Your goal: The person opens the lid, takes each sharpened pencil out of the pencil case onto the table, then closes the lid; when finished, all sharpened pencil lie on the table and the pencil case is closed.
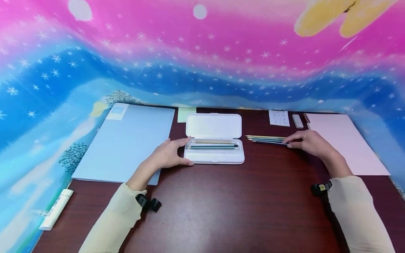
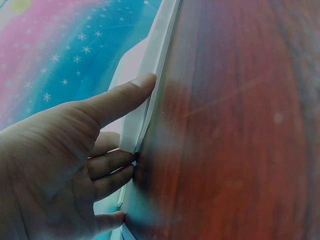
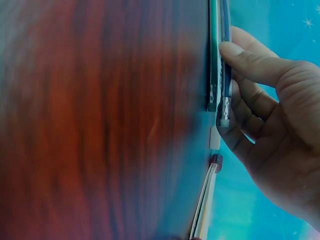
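A white pencil case (image 1: 218,157) lies with its lid folded back, and several pencils (image 1: 215,147) rest in its rear compartment. My left hand (image 1: 169,153) holds the case's left end, thumb at the front corner and index finger at the back. In the left wrist view that thumb (image 2: 122,102) presses the front wall. Right of the case, my right hand (image 1: 308,142) pinches a dark blue pencil (image 3: 227,80) near its eraser end between thumb and fingers. Beside it lie a green pencil (image 3: 213,60) and a yellow pencil (image 1: 269,136), tips toward the case.
A light blue folder (image 1: 126,147) lies left, and a pink spiral notebook (image 1: 345,144) right. Behind are a pale green paper (image 1: 186,115), a white printed card (image 1: 279,118) and a white eraser (image 1: 297,121). A white stick-shaped tube (image 1: 57,209) sits at the left edge. A printed cloth hangs behind.
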Tool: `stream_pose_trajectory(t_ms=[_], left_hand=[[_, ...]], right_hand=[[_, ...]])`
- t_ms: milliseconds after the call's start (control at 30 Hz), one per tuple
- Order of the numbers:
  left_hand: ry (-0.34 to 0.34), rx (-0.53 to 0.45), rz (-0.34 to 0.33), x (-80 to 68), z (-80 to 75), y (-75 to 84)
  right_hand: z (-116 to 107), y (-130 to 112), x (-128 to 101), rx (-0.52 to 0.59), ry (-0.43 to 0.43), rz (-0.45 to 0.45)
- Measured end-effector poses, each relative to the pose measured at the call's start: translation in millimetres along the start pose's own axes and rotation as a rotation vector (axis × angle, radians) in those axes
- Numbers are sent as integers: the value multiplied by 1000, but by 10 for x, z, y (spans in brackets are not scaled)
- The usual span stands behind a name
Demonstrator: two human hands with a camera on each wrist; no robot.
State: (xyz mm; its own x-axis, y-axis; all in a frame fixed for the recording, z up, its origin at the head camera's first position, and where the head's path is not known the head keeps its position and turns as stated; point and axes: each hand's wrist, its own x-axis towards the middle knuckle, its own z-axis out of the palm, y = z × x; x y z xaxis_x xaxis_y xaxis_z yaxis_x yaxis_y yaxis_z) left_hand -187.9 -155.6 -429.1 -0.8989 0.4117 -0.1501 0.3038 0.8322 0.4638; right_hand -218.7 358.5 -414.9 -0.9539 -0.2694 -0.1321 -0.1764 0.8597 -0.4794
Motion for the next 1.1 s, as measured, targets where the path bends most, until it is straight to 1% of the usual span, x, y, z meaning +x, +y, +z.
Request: stream_pose_trajectory(t_ms=[300,600,733,867,1000,1100], left_hand=[[4,4,5,-5,-2,8],[4,6,3,-3,-5,9],[-3,12,3,-3,-2,7],[-9,12,5,-6,-1,9],[-4,12,4,-11,-11,12],[-6,13,3,-14,-19,16]], right_hand=[[30,-23,96,29,-9,-33],[61,-69,143,-51,62,-117],[67,-128,163,-55,71,-117],[85,-243,147,-23,79,-83],[116,-441,141,48,51,-91],[165,-607,169,76,23,-101]])
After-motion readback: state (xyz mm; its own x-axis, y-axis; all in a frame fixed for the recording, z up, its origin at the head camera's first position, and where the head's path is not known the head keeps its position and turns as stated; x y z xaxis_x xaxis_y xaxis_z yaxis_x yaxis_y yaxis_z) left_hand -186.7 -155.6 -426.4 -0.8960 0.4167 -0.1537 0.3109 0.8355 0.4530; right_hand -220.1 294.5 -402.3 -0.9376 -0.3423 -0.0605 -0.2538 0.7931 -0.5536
